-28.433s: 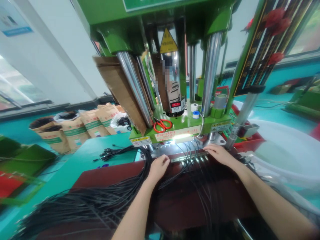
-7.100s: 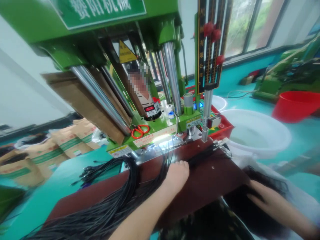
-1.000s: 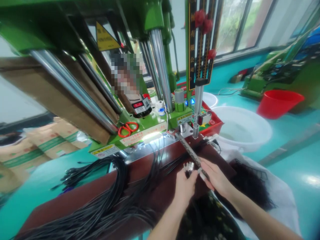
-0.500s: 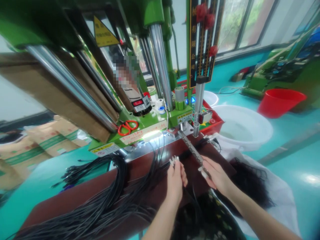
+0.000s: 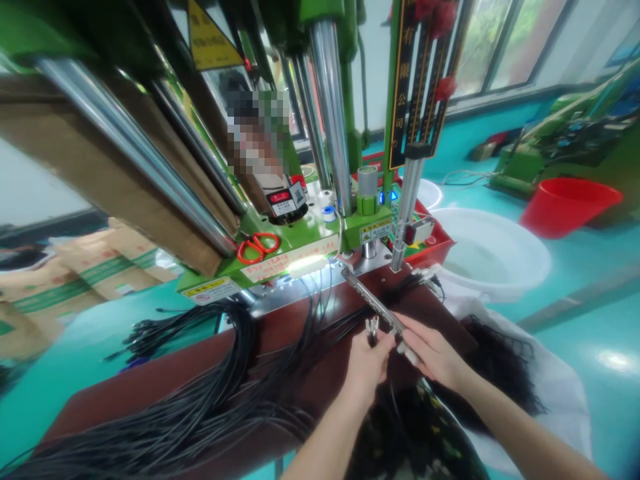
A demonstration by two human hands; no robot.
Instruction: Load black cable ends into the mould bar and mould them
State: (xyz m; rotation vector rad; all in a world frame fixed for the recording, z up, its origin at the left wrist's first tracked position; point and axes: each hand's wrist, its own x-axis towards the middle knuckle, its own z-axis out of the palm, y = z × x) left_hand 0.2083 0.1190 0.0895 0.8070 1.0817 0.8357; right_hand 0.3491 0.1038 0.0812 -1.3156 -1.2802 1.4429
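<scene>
Left hand [image 5: 367, 363]: fingers curled, pinching a cluster of metal connectors [image 5: 371, 328], tips up; right hand [image 5: 433, 350]: thumb and fingers gripping the near end of a slim metal bar [image 5: 375, 303], tilted over the brown board [image 5: 443, 315]. Left to right beyond: black cables [image 5: 240, 353], draped across the board; orange-handled scissors [image 5: 259, 248], on the green press [image 5: 297, 237]; white basin [image 5: 525, 260]; red bucket [image 5: 565, 208]

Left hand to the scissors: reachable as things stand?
Probably yes, with a forward stretch: the scissors lie uncovered near the front edge of the press base. But the left hand holds connectors, so it would likely need freeing first.
</scene>
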